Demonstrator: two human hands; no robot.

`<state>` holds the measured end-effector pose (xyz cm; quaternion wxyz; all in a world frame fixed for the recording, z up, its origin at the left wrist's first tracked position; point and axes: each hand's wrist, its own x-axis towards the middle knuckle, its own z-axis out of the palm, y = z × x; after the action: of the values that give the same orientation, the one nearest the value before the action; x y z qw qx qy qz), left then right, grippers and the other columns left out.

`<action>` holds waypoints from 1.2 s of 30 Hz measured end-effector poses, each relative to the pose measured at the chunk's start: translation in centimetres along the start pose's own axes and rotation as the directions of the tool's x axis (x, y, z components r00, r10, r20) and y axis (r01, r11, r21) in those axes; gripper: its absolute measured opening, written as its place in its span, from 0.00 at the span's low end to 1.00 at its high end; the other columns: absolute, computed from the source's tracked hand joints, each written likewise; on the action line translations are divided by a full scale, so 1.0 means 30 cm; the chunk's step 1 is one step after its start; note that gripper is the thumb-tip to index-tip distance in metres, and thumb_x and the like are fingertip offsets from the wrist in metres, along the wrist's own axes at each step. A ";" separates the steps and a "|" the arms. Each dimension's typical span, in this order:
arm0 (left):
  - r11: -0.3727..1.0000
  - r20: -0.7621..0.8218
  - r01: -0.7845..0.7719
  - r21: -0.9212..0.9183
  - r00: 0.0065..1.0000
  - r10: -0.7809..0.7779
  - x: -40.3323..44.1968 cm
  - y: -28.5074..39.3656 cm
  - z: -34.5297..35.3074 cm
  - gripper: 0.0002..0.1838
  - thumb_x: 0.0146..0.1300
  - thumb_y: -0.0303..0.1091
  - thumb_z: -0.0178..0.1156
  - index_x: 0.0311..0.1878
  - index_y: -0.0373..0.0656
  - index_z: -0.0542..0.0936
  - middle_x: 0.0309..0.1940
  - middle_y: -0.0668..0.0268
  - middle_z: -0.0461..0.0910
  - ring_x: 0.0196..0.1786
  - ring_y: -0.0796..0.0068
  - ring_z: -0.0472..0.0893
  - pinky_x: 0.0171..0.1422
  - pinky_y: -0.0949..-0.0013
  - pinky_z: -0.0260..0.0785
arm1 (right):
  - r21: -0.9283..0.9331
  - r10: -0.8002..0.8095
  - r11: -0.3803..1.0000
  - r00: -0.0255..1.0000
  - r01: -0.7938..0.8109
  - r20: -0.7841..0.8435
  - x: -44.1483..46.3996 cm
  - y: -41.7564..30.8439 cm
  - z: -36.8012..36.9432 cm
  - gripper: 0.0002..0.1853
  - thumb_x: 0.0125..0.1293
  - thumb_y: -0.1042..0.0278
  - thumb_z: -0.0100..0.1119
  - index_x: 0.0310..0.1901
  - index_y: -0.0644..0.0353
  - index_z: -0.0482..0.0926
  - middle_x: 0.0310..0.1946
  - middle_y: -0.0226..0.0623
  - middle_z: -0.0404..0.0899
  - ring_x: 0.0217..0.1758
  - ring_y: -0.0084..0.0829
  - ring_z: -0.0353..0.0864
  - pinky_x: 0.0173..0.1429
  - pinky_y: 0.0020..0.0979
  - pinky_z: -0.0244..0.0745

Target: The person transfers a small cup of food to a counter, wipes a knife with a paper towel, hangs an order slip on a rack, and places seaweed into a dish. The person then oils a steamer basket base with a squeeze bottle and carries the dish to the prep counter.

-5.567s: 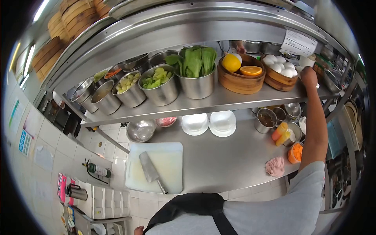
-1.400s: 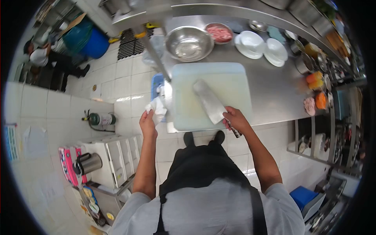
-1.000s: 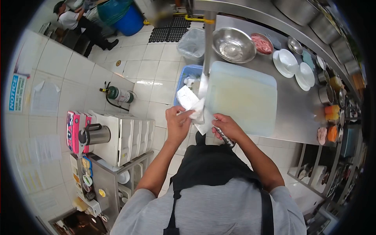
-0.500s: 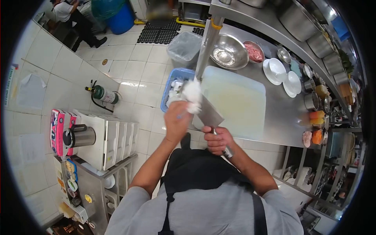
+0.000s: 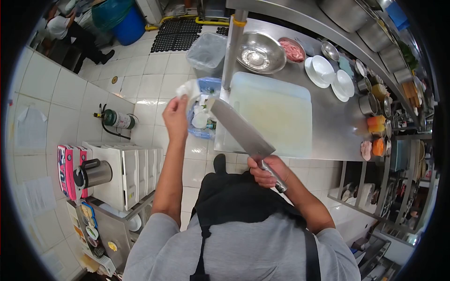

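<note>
My right hand (image 5: 268, 172) is wrapped round the handle of a cleaver (image 5: 241, 130). The broad blade slants up and left, over the near left edge of a pale cutting board (image 5: 274, 114) on the steel counter. Out to the left, my left hand (image 5: 176, 117) is raised, its fingers pinching a crumpled white towel (image 5: 188, 91); whether it is cloth or paper I cannot tell. The towel is apart from the blade. Just right of that hand, lower down, stands a blue bin (image 5: 200, 134) with white scraps and bottles in it.
On the counter are a steel bowl (image 5: 261, 52), a bowl of raw meat (image 5: 291, 50) and white dishes (image 5: 323, 70). A post (image 5: 236, 51) holds up the shelf. A clear bin (image 5: 206, 50) stands behind the blue one. Another person (image 5: 79, 37) is at far left.
My left hand has moved left with the towel, away from the cleaver's blade. The blade now shows fully, angled up and left, still in my right hand. The view has shifted slightly.
</note>
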<state>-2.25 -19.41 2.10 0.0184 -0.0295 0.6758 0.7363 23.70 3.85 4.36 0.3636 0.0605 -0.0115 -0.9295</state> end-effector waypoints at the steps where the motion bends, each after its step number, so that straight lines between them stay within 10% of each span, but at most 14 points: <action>1: 1.000 0.008 0.015 -0.025 1.000 -0.015 -0.009 0.026 -0.018 0.11 0.74 0.35 0.68 0.47 0.35 0.87 0.34 0.75 0.84 0.36 0.87 0.76 0.42 0.79 0.67 | -0.171 -0.060 0.985 0.987 0.035 -0.148 -0.027 -0.020 0.034 0.17 0.80 0.54 0.57 0.54 0.61 0.71 0.23 0.33 0.72 0.16 0.28 0.72 0.20 0.34 0.72; 4: 0.989 0.106 -0.105 0.107 0.990 0.094 -0.057 0.030 -0.030 0.09 0.73 0.32 0.67 0.48 0.36 0.85 0.41 0.68 0.85 0.42 0.79 0.80 0.49 0.74 0.71 | -0.564 -0.426 0.825 0.707 0.048 -0.564 -0.057 -0.039 0.154 0.16 0.78 0.60 0.60 0.56 0.63 0.72 0.23 0.32 0.70 0.16 0.27 0.70 0.22 0.32 0.72; 6: 0.855 0.235 -0.443 0.272 0.892 0.387 -0.148 0.025 0.032 0.08 0.72 0.30 0.67 0.50 0.38 0.86 0.48 0.61 0.87 0.48 0.71 0.83 0.54 0.70 0.74 | -0.764 -0.543 0.622 0.607 -0.175 -0.581 -0.039 -0.061 0.204 0.11 0.76 0.67 0.57 0.52 0.63 0.71 0.22 0.30 0.71 0.17 0.24 0.71 0.24 0.31 0.70; 9: 0.707 0.606 -0.650 0.278 0.690 0.395 -0.298 0.018 0.149 0.17 0.69 0.29 0.66 0.60 0.41 0.84 0.64 0.52 0.81 0.69 0.50 0.78 0.74 0.52 0.68 | -0.833 -0.655 0.306 0.534 -0.460 -0.535 -0.012 -0.062 0.261 0.11 0.75 0.69 0.54 0.52 0.66 0.71 0.24 0.30 0.74 0.18 0.22 0.73 0.27 0.30 0.71; 13: 0.440 0.756 -0.802 0.405 0.564 0.332 -0.409 0.059 0.238 0.23 0.73 0.33 0.63 0.70 0.42 0.79 0.68 0.52 0.79 0.80 0.47 0.69 0.83 0.44 0.57 | -0.849 -0.691 0.280 0.520 -0.448 -0.502 -0.025 -0.030 0.285 0.11 0.76 0.68 0.55 0.52 0.66 0.73 0.23 0.29 0.73 0.19 0.21 0.72 0.27 0.29 0.71; 16: 0.656 0.509 -0.650 0.383 0.741 0.438 -0.284 -0.113 0.230 0.18 0.75 0.32 0.61 0.65 0.40 0.82 0.59 0.53 0.85 0.67 0.58 0.82 0.73 0.54 0.70 | -0.846 -0.694 0.293 0.509 -0.446 -0.509 -0.090 -0.013 0.279 0.10 0.76 0.68 0.55 0.51 0.66 0.73 0.24 0.29 0.74 0.19 0.21 0.72 0.27 0.29 0.70; 19: 0.942 0.309 -0.145 0.304 0.950 0.046 -0.150 -0.148 0.214 0.14 0.76 0.31 0.60 0.58 0.36 0.86 0.46 0.57 0.89 0.47 0.71 0.86 0.55 0.67 0.77 | -0.854 -0.706 0.335 0.495 -0.398 -0.507 -0.169 0.018 0.274 0.10 0.75 0.68 0.55 0.51 0.66 0.74 0.24 0.29 0.74 0.19 0.22 0.73 0.27 0.29 0.71; 22: 0.952 0.423 -0.237 0.191 0.895 0.138 -0.066 -0.113 0.287 0.11 0.74 0.28 0.60 0.51 0.34 0.88 0.35 0.62 0.88 0.34 0.82 0.80 0.42 0.75 0.74 | -0.850 -0.752 0.447 0.397 -0.280 -0.526 -0.272 0.056 0.266 0.10 0.74 0.69 0.56 0.50 0.65 0.75 0.23 0.30 0.73 0.19 0.24 0.74 0.27 0.30 0.72; 27: 0.553 0.633 -0.708 0.439 0.681 0.369 0.035 -0.300 0.482 0.18 0.64 0.34 0.70 0.56 0.40 0.87 0.48 0.51 0.84 0.53 0.51 0.83 0.57 0.52 0.76 | -0.794 -0.791 0.600 0.218 0.099 -0.571 -0.462 0.138 0.146 0.08 0.76 0.71 0.56 0.53 0.60 0.75 0.23 0.31 0.72 0.18 0.26 0.72 0.26 0.32 0.72; 36: 0.433 0.798 -0.788 0.438 0.562 0.216 -0.313 -0.442 0.845 0.14 0.64 0.27 0.61 0.49 0.51 0.90 0.46 0.64 0.84 0.51 0.54 0.82 0.51 0.49 0.73 | -0.828 -0.845 0.499 -0.067 0.254 -0.530 -0.666 0.229 -0.052 0.06 0.79 0.70 0.55 0.53 0.58 0.75 0.24 0.31 0.75 0.21 0.26 0.74 0.28 0.31 0.74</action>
<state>7.53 7.11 -8.30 0.0173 0.4523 0.8391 0.3016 43.07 12.37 5.34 -0.1494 0.4988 0.4663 -0.7152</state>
